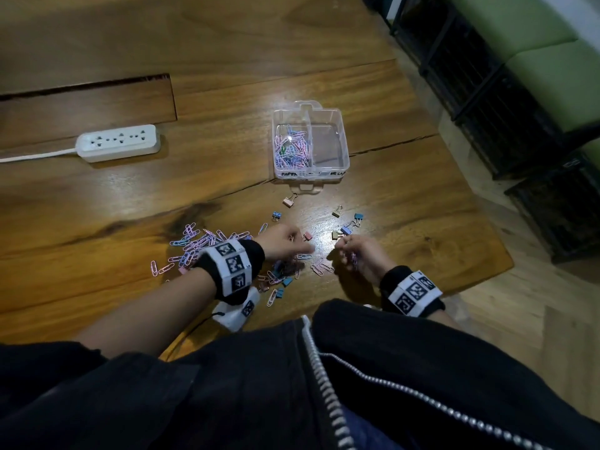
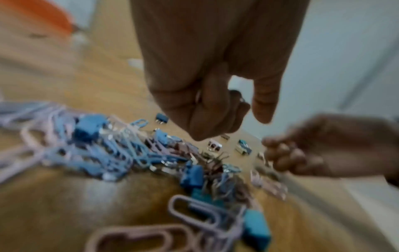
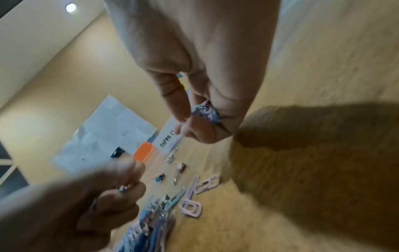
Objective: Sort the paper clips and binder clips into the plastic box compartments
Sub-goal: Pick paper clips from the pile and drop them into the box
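A clear plastic box (image 1: 344,138) stands on the wooden table, its left compartment full of pastel paper clips (image 1: 292,147) and its right one bare. A loose pile of paper clips (image 1: 198,245) lies left of my hands, with more clips (image 2: 121,153) under my left wrist. Several small binder clips (image 1: 290,201) are scattered between the box and my hands. My left hand (image 1: 285,243) hovers over the pile, fingers curled and pinching a small metal clip (image 3: 123,188). My right hand (image 1: 352,253) holds a bunch of paper clips (image 3: 206,110) in its curled fingers.
A white power strip (image 1: 118,142) with its cord lies at the far left. The table's right edge (image 1: 480,203) drops to the floor, where black crates (image 1: 487,92) stand. A dark gap (image 1: 87,86) cuts the tabletop at the back left.
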The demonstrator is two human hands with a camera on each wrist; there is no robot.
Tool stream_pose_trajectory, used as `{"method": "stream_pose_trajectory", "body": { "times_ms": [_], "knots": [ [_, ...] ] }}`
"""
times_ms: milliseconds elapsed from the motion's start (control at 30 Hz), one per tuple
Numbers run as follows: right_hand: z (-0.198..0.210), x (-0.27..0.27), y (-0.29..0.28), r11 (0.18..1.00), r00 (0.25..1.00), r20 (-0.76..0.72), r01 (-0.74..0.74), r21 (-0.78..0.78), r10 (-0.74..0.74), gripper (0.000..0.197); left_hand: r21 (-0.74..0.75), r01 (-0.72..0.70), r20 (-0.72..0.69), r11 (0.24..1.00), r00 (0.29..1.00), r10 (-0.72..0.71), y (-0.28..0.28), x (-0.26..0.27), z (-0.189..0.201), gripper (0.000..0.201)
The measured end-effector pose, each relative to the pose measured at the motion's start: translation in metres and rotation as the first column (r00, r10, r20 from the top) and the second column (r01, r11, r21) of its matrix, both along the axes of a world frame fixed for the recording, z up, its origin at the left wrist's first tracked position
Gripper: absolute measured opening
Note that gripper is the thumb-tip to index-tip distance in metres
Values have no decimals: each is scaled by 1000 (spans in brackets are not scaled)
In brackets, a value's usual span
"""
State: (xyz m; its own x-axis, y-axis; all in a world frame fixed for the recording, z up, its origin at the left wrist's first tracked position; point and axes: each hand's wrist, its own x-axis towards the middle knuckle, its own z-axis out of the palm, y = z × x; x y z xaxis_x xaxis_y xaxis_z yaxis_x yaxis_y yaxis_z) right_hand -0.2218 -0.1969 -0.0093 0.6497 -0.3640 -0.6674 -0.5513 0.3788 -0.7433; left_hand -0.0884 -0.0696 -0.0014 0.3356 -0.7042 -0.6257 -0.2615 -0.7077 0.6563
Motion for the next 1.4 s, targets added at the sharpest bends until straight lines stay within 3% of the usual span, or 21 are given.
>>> {"method": "stream_pose_trajectory", "body": {
  "times_ms": [67,133,200,267,333,367,433,500,600,667,733,800,867,900,933,1000,1067,1133,1200,1267,1400],
  "knots": [
    [-1,0,-3,990,998,33,43,133,-47,28,25,239,299,971,925,-235,2,-8,0,36],
    [-1,-1,-4,983,999,21,33,181,-37,33,89,398,461,913,796,-392,2,-12,-1,27],
    [2,-2,-2,990,1000,-14,-5,144,7,33,142,442,517,886,730,-447,1,-13,-4,42],
    [4,-1,1,997,999,-29,-44,65,46,29,166,425,517,890,731,-445,0,-13,-6,49],
    [1,0,5,981,989,-68,-137,-137,128,30,182,411,510,893,737,-443,-2,-13,-5,42],
    [-3,0,7,928,975,-117,-218,-300,192,29,181,412,507,893,739,-443,-2,-12,-5,37],
    [-14,0,10,721,919,-248,-394,-570,307,25,194,416,504,888,735,-454,-3,-10,-5,28],
    [-17,-1,13,581,860,-361,-511,-634,362,18,238,419,490,876,727,-481,-7,-10,-5,27],
    [-16,-2,19,383,770,-463,-626,-679,438,34,353,437,470,827,681,-561,-14,-13,-6,37],
    [-13,1,22,337,783,-436,-597,-728,444,27,360,455,447,814,682,-579,-18,-13,-5,40],
    [-14,5,22,352,798,-410,-575,-738,443,17,280,444,405,851,749,-524,-21,-8,-5,36],
    [-16,7,21,388,784,-431,-604,-696,446,13,125,375,294,919,870,-395,-20,0,-6,26],
    [-16,8,20,397,764,-454,-633,-665,459,11,-18,160,58,987,986,-159,-17,7,-7,22],
    [-16,8,21,388,751,-466,-649,-655,468,10,-55,6,-103,998,995,-12,-15,10,-8,24],
    [-16,9,21,380,739,-475,-661,-647,477,10,-67,-140,-263,988,957,118,-12,12,-7,26],
    [-13,11,22,416,742,-459,-660,-625,489,7,-84,-347,-537,934,806,251,-5,15,-7,22],
    [-12,13,21,512,786,-391,-613,-602,479,6,-108,-460,-707,882,659,257,0,16,-6,10],
    [-9,13,17,647,846,-301,-531,-548,439,18,-137,-518,-771,844,591,237,4,16,-7,13],
    [-3,11,11,833,926,-178,-378,-405,333,22,-162,-535,-773,829,591,230,4,16,-8,23],
    [3,7,5,948,975,-74,-221,-228,210,23,-185,-496,-727,848,650,222,3,16,-11,20],
    [2,4,-3,993,997,15,-74,-87,76,24,-174,-312,-637,934,759,135,5,13,-9,20]
  ]
}}
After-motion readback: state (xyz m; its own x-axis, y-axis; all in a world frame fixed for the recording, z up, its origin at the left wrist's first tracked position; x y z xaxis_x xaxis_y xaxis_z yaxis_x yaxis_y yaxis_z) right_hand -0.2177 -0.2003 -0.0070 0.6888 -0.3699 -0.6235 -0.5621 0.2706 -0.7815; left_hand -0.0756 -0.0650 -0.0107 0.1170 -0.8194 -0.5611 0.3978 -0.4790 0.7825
